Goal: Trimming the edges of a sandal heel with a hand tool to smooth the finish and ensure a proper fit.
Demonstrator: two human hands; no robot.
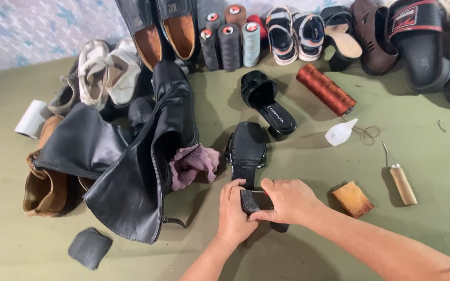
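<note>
A black tall boot (131,171) lies at my nine o'clock on the olive surface (433,156). My left hand (234,214) and right hand (286,200) meet, both pinching the heel end of a black sandal (247,151). Its long axis runs to twelve o'clock, away from me. A wooden-handled awl (401,179) rests at three o'clock.
</note>
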